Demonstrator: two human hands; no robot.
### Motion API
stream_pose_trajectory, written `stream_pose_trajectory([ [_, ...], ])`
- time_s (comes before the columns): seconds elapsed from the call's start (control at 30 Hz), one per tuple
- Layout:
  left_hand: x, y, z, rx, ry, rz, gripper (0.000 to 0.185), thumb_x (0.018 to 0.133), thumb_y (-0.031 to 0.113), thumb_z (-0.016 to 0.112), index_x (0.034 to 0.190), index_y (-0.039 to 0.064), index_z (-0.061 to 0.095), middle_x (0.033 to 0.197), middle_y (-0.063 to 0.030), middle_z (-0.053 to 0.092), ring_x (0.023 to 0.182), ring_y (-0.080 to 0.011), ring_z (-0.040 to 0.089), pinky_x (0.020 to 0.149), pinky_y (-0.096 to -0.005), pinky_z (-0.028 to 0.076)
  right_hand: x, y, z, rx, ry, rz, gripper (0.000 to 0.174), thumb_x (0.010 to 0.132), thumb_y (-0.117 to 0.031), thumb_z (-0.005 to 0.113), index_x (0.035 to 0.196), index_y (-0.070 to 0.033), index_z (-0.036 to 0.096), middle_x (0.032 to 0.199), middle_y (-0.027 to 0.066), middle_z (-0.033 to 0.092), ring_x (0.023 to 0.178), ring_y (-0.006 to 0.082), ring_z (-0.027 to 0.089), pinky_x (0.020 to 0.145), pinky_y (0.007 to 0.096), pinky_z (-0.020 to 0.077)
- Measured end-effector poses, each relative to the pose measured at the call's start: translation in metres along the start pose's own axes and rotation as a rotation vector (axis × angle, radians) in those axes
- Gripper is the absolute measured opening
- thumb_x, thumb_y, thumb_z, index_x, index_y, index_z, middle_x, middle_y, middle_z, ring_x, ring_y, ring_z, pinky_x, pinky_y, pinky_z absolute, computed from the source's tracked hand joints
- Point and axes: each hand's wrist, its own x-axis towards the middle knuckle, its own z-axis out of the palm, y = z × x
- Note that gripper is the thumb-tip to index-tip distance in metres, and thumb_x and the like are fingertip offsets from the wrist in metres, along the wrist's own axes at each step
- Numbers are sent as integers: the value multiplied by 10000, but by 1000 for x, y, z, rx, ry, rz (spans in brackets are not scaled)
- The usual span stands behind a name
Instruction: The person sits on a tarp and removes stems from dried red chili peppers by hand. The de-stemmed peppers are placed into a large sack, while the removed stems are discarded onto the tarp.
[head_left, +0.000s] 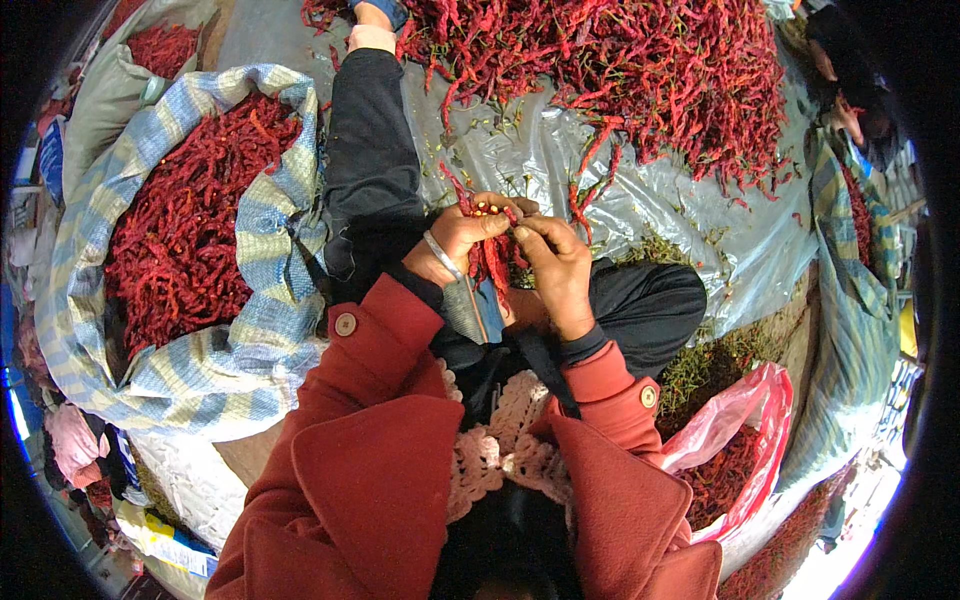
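Observation:
My left hand, with a silver bangle at the wrist, holds a small bunch of dried red chillies. Pale seeds show on the chilli by its thumb. The thumb and forefinger of my right hand pinch the end of a chilli from this bunch; the exact point of contact is partly hidden by the fingers. Both hands are close together above my lap. Beyond them, a few long chillies lie on clear plastic sheeting, in front of a large heap of red chillies with green stems.
On the left stands a blue-and-white woven sack full of chillies. A red-edged plastic bag with chillies sits at lower right, beside a pile of loose green stems. Another striped sack stands farther right, near another person's hand.

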Motion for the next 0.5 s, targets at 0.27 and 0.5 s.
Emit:
stream_pose_trajectory([
  [0.27,-8,12,-1,-104,124,14,182,839,146,509,993,50,517,984,-142,591,911,-285,578,818,-417,466,10,-4,-23,189,227,196,162,848,-168,536,855,-20,601,678,7,562,608,104,490,574,250,396],
  [0.5,-81,144,28,382,291,308,395,713,111,622,1063,22,461,707,-57,511,635,-153,546,616,-342,506,-15,21,-77,-494,-869,112,262,833,-291,534,907,-54,618,851,161,592,785,301,573,657,348,454],
])
